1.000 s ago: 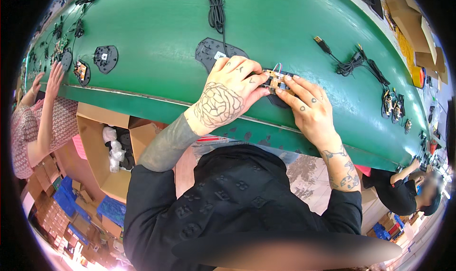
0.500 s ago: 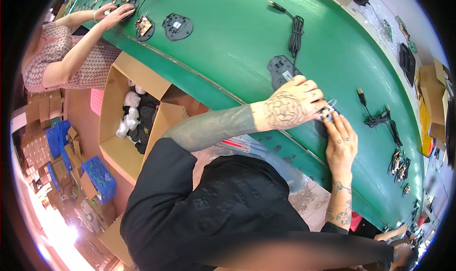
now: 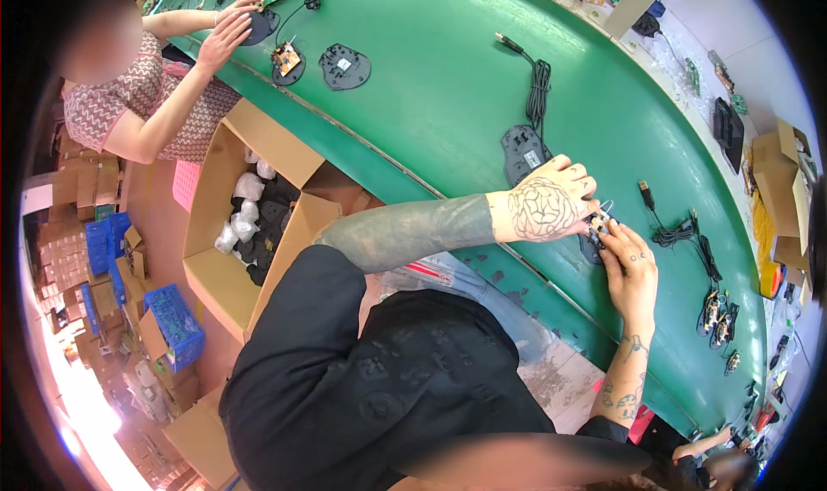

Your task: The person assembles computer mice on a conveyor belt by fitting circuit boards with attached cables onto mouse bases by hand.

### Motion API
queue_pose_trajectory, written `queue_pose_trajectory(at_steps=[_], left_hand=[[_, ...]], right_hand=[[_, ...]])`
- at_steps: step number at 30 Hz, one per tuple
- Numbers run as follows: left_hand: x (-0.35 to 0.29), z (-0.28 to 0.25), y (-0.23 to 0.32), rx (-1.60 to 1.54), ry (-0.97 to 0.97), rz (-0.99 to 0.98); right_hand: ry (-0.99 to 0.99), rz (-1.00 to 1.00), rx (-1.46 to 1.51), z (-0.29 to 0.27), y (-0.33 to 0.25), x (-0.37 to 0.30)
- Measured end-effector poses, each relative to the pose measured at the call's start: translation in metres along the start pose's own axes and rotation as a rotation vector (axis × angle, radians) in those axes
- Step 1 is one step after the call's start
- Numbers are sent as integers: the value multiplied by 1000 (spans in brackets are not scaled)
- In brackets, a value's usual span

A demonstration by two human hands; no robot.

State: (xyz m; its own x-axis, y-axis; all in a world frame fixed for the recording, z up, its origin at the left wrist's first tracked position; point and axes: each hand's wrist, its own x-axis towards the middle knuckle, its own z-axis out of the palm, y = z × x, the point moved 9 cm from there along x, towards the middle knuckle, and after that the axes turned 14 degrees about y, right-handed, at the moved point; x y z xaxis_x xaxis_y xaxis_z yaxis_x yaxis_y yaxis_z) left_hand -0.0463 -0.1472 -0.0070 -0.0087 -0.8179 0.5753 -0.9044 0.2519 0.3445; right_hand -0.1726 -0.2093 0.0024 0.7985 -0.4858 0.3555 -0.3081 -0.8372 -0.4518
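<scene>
Over the green table, my left hand (image 3: 551,200) reaches across from the left, fingers closed on a small circuit board (image 3: 596,224) with a thin looped wire. From the other side, my right hand (image 3: 631,271) pinches the same board between thumb and fingers. Directly under the board shows a black plastic mouse base (image 3: 590,248), largely hidden by my hands. Just beyond my left hand lies another black mouse base (image 3: 522,151), with a bundled black USB cable (image 3: 538,95) leading away from it. Fine details between my fingertips are too small to make out.
More bundled cables (image 3: 680,233) with small boards (image 3: 715,310) lie to the right. A mouse base (image 3: 345,65) and one carrying a board (image 3: 286,60) lie far left, near a co-worker's hands (image 3: 226,39). An open carton (image 3: 207,263) of black parts stands beside the table.
The view has shifted slightly. My hands stay together at the board, my right fingers a little rearranged. The co-worker's hands have moved apart slightly around a dark part and a green board.
</scene>
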Motion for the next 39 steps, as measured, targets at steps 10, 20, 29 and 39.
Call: queue_pose_trajectory(at_steps=[10,20,29,39], left_hand=[[18,12,7,6,-179,-10],[24,11,3,-94,-177,-19],[23,11,5,-119,-154,-30],[23,12,2,-118,-122,-27]], right_hand=[[58,243,62,-16,31,7],[75,318,233,-21,48,1],[120,257,152,-16,38,0],[108,304,177,-15,42,5]])
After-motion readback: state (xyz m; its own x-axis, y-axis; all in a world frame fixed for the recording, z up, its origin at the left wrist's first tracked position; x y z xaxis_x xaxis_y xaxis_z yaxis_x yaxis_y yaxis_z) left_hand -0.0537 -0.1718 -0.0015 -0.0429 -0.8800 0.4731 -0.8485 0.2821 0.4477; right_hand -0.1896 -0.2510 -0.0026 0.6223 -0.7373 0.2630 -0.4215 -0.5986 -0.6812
